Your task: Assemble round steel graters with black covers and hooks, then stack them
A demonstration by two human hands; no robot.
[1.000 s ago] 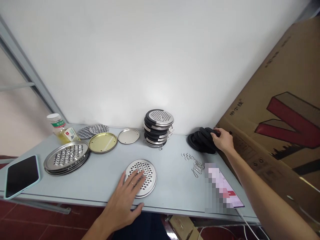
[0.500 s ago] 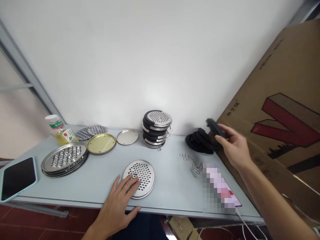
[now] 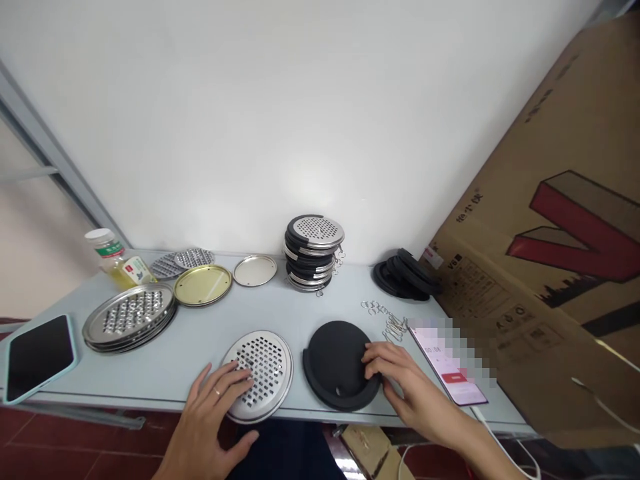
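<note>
A round metal grater disc (image 3: 267,373) lies near the table's front edge, its face full of small slots. My left hand (image 3: 210,407) rests on its left side with the fingers spread flat. Beside it on the right is a round black plastic holder (image 3: 333,360) with a raised rim, on the table and apart from the disc. The fingers of my right hand (image 3: 400,377) are closed on the holder's right rim. Behind stands a stack of graters (image 3: 317,233) with black rims. More black holders (image 3: 405,275) lie piled by the carton.
Left are a pile of larger grater discs (image 3: 130,317), a gold-coloured plate (image 3: 203,285), a silver plate (image 3: 255,271), a bottle (image 3: 117,257) and a phone (image 3: 40,357). Right are wire hooks (image 3: 395,327), another phone (image 3: 440,357) and a large carton (image 3: 500,280).
My right hand has brought the black holder from the pile at the right down to the table beside the grater disc. The disc has shifted left and nearer, with my left hand on it.
</note>
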